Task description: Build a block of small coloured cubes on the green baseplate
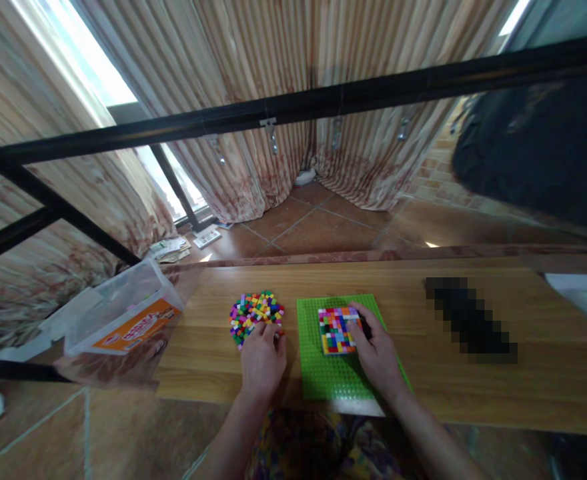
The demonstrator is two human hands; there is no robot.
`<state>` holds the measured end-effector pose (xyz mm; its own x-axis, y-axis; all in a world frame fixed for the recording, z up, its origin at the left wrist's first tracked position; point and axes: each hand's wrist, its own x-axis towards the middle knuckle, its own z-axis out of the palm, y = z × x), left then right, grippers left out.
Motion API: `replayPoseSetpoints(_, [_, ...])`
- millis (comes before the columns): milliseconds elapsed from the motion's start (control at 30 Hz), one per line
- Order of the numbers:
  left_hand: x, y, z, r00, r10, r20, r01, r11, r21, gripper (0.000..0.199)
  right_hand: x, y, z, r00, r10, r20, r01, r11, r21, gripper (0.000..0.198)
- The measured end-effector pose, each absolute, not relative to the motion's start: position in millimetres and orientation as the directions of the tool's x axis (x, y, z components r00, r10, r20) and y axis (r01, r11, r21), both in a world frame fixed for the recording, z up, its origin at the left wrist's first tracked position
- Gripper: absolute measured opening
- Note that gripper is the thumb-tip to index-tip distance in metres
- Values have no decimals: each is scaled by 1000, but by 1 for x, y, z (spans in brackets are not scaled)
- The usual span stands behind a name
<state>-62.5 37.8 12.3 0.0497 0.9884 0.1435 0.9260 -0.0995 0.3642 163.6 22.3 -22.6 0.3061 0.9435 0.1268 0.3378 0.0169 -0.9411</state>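
Note:
A loose pile of small multicoloured building bricks [256,308] lies on the wooden tabletop. My left hand [262,357] is at the near edge of that pile, its fingers bent and pinched together; whatever is between the fingertips is too small to make out. To the right, a square block of multicoloured bricks [337,332] rests over a green studded baseplate [318,383]. My right hand [377,350] grips the block's right side, thumb over its top and the fingers around its far right corner. The hand hides part of the right edge.
A clear plastic box with an orange label [138,327] stands left of the tabletop [198,360]. On the right lies a dark pixelated object [468,320], with white paper [583,297] beyond it. A black metal bar [303,103] crosses above, with curtains behind.

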Motion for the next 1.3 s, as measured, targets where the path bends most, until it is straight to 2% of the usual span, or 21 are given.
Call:
replayPoseSetpoints(133, [-60,41,12,69,986,150,949,-111,294,11,164,22,-23,302,946,119,328,14,-945,47])
replayPoseSetpoints(267, [-61,40,11,88,982,170,940,-138,311,13,163,22,-22,300,946,121,325,18,-945,47])
replayPoseSetpoints(433, [-57,37,13,85,977,197,846,-175,503,13,162,22,-19,301,946,123,321,21,-947,47])
replayPoseSetpoints(600, [-41,38,19,85,977,194,659,-201,725,14,162,22,-18,304,944,124,324,20,-946,46])
replayPoseSetpoints(700, [-28,41,21,73,977,203,537,-210,817,16,162,23,-18,307,941,143,336,33,-941,45])
replayPoseSetpoints(967, [-3,47,21,70,978,197,445,-207,871,17,162,22,-18,298,947,120,327,17,-945,47])
replayPoseSetpoints(1300, [6,51,13,-24,983,182,320,-165,933,13,163,24,-21,295,946,132,308,36,-951,45])
